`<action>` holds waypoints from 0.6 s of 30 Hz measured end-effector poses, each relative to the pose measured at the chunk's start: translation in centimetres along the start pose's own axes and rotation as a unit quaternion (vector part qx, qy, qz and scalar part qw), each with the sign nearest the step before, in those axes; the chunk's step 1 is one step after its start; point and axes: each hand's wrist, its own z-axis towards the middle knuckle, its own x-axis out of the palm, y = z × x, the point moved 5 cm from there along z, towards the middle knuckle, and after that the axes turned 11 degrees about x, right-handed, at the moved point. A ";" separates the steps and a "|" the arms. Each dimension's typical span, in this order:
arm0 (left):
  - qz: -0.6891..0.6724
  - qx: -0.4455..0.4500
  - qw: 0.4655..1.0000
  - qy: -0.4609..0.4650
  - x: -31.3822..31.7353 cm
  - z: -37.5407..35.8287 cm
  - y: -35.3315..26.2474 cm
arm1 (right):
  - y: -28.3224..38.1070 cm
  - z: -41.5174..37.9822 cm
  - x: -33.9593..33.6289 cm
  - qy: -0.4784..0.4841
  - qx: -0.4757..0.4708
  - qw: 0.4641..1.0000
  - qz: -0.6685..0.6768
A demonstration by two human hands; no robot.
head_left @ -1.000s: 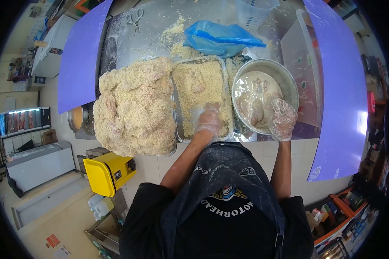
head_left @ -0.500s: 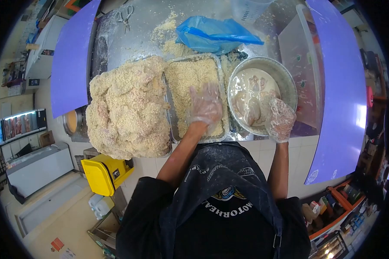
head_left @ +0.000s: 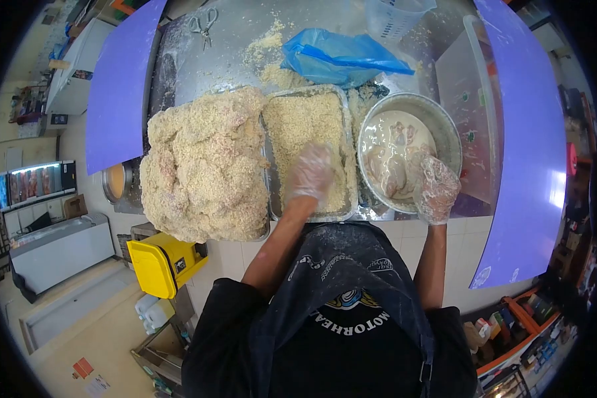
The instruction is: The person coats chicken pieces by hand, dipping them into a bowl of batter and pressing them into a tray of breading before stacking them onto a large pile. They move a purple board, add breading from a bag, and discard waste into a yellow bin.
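My left hand [head_left: 312, 174], in a clear plastic glove, lies over the breadcrumbs [head_left: 297, 119] in a metal tray [head_left: 349, 142]. Its fingers are blurred by motion but look stretched out flat. My right hand [head_left: 438, 191], in a glove coated with batter, is at the near right side of a round metal pot [head_left: 452, 129]. Those fingers curl inward and down, and what they hold, if anything, is hidden. Pale batter with raw meat pieces [head_left: 393, 174] fills the bottom of the pot. Left of the tray rises a heap of crumb-coated pieces [head_left: 202, 166].
A blue plastic bag [head_left: 341, 56] lies behind the tray, beside spilled crumbs. Scissors [head_left: 204, 30] rest at the back left. A translucent bin [head_left: 467, 109] stands right of the pot. Purple panels [head_left: 123, 86] flank the table. A yellow bin [head_left: 156, 265] is below on the left.
My left hand has shifted slightly toward the left within the crumb tray and is now blurred. My right hand stays at the pot with its fingers curled. The whole view has shifted a little.
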 end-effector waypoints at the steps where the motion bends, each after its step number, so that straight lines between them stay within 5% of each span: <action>1: 0.004 -0.016 0.987 -0.161 -1.8 -0.9 0.9 | -0.2 0.0 0.0 0.000 0.005 1.000 0.007; 2: 0.008 -0.033 0.947 -0.319 -3.5 -1.9 1.4 | -0.2 0.0 0.0 0.000 -0.009 1.000 -0.018; 5: 0.058 -0.117 0.947 -0.295 -4.2 0.3 2.6 | -0.5 0.0 -0.1 0.003 -0.050 0.996 -0.067; 11: -0.069 -0.113 0.973 -0.187 -3.1 1.1 4.1 | -2.2 0.1 -0.1 0.001 -0.058 0.998 -0.009; 13: -0.001 -0.128 0.968 -0.214 -6.0 -1.1 2.8 | -3.5 0.0 -0.2 0.007 -0.056 0.998 0.009; 18: -0.087 -0.173 0.961 -0.199 -9.3 -1.3 3.8 | -2.2 0.2 0.0 0.052 0.020 0.996 0.073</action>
